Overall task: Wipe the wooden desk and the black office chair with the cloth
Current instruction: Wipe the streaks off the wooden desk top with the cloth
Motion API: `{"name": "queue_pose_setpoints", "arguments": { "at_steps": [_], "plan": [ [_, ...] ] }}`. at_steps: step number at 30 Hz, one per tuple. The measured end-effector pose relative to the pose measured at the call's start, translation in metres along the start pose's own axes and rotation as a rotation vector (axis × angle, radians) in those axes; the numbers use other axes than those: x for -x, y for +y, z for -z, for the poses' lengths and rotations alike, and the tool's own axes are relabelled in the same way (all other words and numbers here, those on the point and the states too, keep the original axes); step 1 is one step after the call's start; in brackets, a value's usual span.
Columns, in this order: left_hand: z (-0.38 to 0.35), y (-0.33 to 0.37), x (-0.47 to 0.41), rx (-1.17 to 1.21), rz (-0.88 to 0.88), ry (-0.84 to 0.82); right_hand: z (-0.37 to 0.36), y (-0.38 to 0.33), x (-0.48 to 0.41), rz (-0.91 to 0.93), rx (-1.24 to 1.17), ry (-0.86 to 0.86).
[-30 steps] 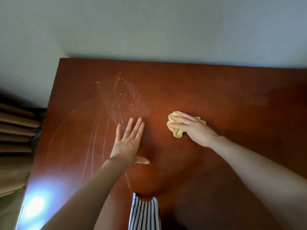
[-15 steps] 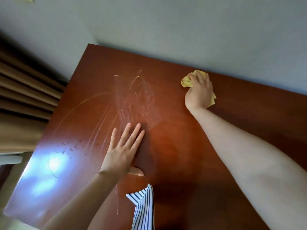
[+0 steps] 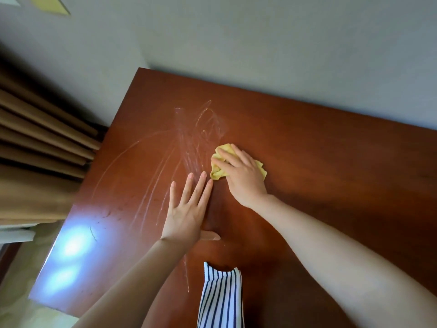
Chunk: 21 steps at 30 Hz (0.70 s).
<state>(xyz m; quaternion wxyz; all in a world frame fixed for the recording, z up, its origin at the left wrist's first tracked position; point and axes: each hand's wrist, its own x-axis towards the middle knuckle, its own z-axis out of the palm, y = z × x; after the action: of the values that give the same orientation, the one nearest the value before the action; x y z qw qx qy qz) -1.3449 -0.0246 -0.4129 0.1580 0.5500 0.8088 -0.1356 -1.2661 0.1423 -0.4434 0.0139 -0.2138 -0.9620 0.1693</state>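
Note:
A glossy reddish-brown wooden desk (image 3: 319, 166) fills the view, with pale wet streaks across its left half. My right hand (image 3: 241, 174) presses a crumpled yellow cloth (image 3: 217, 172) flat against the desk near the middle, fingers spread over it. My left hand (image 3: 186, 209) lies flat on the desk just below and left of the cloth, fingers straight, its fingertips almost touching the cloth. The black office chair is not in view.
A grey wall (image 3: 260, 43) runs along the desk's far edge. Brown pleated curtains (image 3: 35, 143) hang past the desk's left edge. A striped piece of clothing (image 3: 220, 299) hangs over the near edge. Bright window glare (image 3: 73, 242) sits on the desk's near-left corner.
My right hand has drawn the cloth from the desk's far edge back toward me, stopping just above my left fingertips. My left hand has stayed flat in place.

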Motion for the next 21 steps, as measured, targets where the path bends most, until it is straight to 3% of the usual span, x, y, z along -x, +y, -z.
{"name": "queue_pose_setpoints", "arguments": {
  "at_steps": [5, 15, 18, 21],
  "plan": [
    [0.004, -0.022, 0.000, 0.001, -0.080, 0.008, -0.006, -0.014, 0.030, 0.032, -0.008, -0.010],
    [0.020, -0.069, -0.014, -0.134, -0.331, -0.021, -0.028, -0.083, 0.073, -0.245, -0.093, 0.215],
    [0.021, -0.066, -0.018, -0.174, -0.396, -0.062, -0.033, -0.096, 0.091, -0.275, -0.132, 0.190],
    [0.022, -0.059, -0.024, -0.171, -0.420, -0.085, -0.031, -0.085, 0.113, -0.172, -0.114, 0.069]
  ]
}}
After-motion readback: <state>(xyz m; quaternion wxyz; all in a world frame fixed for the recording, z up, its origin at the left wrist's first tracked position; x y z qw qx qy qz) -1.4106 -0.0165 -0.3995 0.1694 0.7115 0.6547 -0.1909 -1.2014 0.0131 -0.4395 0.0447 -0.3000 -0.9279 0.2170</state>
